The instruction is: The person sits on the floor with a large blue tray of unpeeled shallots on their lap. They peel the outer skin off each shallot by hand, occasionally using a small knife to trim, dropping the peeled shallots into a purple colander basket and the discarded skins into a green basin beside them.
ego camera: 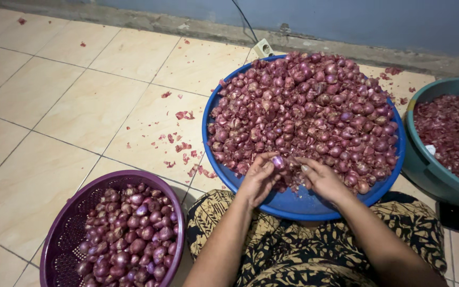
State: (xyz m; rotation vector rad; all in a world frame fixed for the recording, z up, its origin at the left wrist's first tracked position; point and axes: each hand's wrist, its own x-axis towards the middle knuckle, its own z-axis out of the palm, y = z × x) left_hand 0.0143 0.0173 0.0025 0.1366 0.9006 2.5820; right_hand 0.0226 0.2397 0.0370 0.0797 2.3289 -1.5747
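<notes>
The left hand (258, 180) pinches a small purple-red shallot (278, 161) between thumb and fingertips, just above the near rim of the wide blue plastic basin (293, 204). The right hand (322, 179) is beside it, fingers curled toward the same shallot; whether it grips a piece of skin or a small tool, I cannot tell.

To do this step well, I think the shallot should stay over the basin, so that loose skin falls inside and not on the beige tiled floor (54, 106). The left hand should hold the bulb firmly but turn it a little, while the right hand pulls the dry skin away.

The purple plastic basket (62, 234) with smooth shallots stands near the left knee. A green plastic tub (426, 165) of skins stands at the right.
</notes>
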